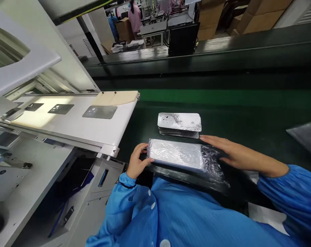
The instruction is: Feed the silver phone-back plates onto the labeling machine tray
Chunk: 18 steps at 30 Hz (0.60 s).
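A stack of flat panels in a clear plastic bag [176, 154] lies in front of me, its crumpled open end to the right. My left hand [138, 160] grips the bag's left end, thumb at the near side and fingers curled behind. Just beyond it sits a stack of thin silvery panels [179, 121], with round camera-like cutouts at the left of the top one. My right hand [228, 151] hovers over the bag's loose end, fingers stretched out and thumb apart. Its fingertips come close to the right corner of the silvery stack; whether they touch it I cannot tell.
To the left, a white conveyor [107, 132] carries several grey panels [100, 112] out of a machine. A dark green belt [235, 113] runs under the stacks. Another plastic bag [308, 137] lies far right. A black monitor [183, 37] stands behind, with people farther back.
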### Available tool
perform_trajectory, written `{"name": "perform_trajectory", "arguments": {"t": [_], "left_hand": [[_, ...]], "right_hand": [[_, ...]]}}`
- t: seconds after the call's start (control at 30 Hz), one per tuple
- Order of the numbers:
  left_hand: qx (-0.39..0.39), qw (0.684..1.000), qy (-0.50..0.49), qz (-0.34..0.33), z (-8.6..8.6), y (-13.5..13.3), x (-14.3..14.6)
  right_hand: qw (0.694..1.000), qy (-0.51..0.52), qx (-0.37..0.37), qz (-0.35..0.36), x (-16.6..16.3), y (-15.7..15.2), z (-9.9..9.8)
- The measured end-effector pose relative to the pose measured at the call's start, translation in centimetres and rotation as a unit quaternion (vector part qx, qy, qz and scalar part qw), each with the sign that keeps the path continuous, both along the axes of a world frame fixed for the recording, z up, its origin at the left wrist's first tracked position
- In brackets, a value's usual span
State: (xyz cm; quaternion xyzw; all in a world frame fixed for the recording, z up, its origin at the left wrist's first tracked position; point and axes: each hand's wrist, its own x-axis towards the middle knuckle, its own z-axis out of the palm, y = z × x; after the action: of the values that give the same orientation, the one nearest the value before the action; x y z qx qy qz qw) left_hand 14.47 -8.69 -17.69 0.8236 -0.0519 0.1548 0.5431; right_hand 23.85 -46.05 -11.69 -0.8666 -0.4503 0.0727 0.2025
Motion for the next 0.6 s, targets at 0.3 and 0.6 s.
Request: {"name": "perform_trajectory", "arguments": {"t": [0.3,0.6], "left_hand": [[0.107,0.994,-0.021,0.03,0.3,0.2,0.9],[0.174,0.982,-0.052,0.059,-0.1,0.0,1.3]], "right_hand": [[0.992,-0.021,0.124,-0.013,-1.9,2.0,-0.7],[0.954,-0.006,0.195,-0.23,-2.8,0.9,-1.0]]}}
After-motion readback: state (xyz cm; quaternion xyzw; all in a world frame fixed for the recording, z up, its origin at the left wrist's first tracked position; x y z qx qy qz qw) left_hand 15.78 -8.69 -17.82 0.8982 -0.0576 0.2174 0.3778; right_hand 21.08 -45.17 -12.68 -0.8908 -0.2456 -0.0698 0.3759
